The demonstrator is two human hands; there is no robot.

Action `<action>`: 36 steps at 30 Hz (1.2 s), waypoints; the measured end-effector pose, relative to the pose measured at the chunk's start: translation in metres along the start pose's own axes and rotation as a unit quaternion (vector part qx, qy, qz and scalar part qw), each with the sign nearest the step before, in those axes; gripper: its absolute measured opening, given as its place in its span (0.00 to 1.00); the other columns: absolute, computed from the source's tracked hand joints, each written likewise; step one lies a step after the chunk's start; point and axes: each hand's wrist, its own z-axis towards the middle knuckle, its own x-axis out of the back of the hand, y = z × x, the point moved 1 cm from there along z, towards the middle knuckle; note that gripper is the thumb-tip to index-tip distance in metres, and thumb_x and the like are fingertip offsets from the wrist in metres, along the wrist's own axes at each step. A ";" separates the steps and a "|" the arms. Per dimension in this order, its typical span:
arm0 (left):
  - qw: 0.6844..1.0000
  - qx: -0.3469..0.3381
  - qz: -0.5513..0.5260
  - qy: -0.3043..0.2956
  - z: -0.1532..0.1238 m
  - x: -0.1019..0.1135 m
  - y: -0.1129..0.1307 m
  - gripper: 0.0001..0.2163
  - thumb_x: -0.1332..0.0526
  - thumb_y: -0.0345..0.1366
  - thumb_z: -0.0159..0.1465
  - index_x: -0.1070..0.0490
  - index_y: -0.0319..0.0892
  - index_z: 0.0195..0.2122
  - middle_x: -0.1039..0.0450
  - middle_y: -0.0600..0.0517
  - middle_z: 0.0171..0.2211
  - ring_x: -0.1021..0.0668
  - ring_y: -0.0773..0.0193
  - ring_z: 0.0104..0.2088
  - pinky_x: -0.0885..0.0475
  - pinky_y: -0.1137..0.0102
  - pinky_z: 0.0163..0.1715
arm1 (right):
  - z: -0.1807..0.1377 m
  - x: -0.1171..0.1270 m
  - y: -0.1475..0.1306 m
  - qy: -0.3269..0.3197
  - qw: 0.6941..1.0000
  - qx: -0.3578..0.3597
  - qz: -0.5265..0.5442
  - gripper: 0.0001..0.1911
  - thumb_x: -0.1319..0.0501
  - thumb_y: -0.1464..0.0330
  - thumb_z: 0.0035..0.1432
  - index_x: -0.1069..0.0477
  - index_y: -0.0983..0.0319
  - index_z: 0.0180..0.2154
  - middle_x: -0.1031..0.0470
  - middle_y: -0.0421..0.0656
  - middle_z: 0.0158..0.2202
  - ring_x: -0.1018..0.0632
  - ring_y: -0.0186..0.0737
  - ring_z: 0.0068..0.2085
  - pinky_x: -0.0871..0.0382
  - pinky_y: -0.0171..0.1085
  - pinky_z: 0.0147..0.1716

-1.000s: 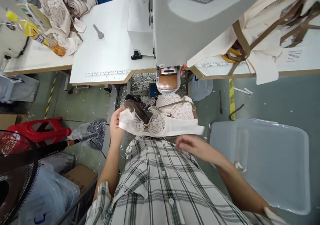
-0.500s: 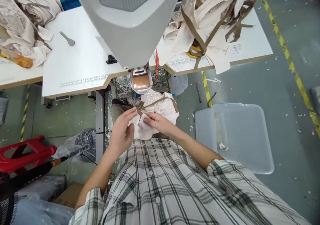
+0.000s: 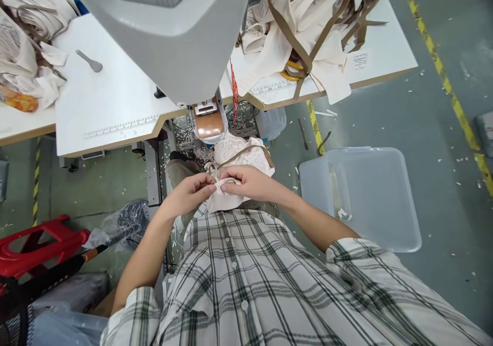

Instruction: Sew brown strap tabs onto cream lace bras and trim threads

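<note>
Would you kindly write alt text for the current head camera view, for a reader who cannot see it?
A person's left hand and right hand, close together, pinch a cream lace garment before a pale machine; more cream fabric with brown straps lies on the white worktable.

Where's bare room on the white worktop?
White worktop: patch between grey spoon-like tool, grey machine head and printed ruler; smaller one right of printed label. Crowded: cream fabric heap with brown straps; lap under cream lace garments.

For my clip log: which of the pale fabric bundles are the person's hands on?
The lap bundle: the left hand and right hand both pinch its fabric. The left bundle and right bundle lie on the white worktops, clear of both hands.
</note>
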 end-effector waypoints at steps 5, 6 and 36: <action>0.985 0.012 -0.166 0.044 0.002 -0.015 -0.019 0.16 0.34 0.49 0.63 0.26 0.39 0.37 0.32 0.55 0.26 0.33 0.71 0.25 0.37 0.74 0.27 | -0.007 -0.010 0.002 0.134 0.983 0.097 -0.079 0.08 0.39 0.68 0.61 0.28 0.59 0.44 0.24 0.44 0.44 0.24 0.43 0.46 0.32 0.41 0.46; 0.979 0.006 -0.193 0.064 0.001 -0.019 -0.021 0.15 0.33 0.48 0.63 0.26 0.39 0.37 0.33 0.55 0.26 0.33 0.70 0.25 0.37 0.74 0.27 | -0.008 -0.012 0.003 0.164 0.972 0.133 -0.104 0.07 0.39 0.68 0.62 0.27 0.59 0.43 0.25 0.45 0.46 0.24 0.44 0.49 0.32 0.43 0.48; 0.858 -0.032 -0.423 0.289 -0.018 -0.005 -0.039 0.13 0.25 0.38 0.55 0.27 0.38 0.31 0.35 0.54 0.26 0.30 0.69 0.28 0.28 0.74 0.29 | 0.064 0.205 0.019 0.420 0.784 -0.034 -0.455 0.19 0.53 0.73 0.69 0.28 0.66 0.51 0.27 0.56 0.56 0.29 0.53 0.56 0.36 0.46 0.53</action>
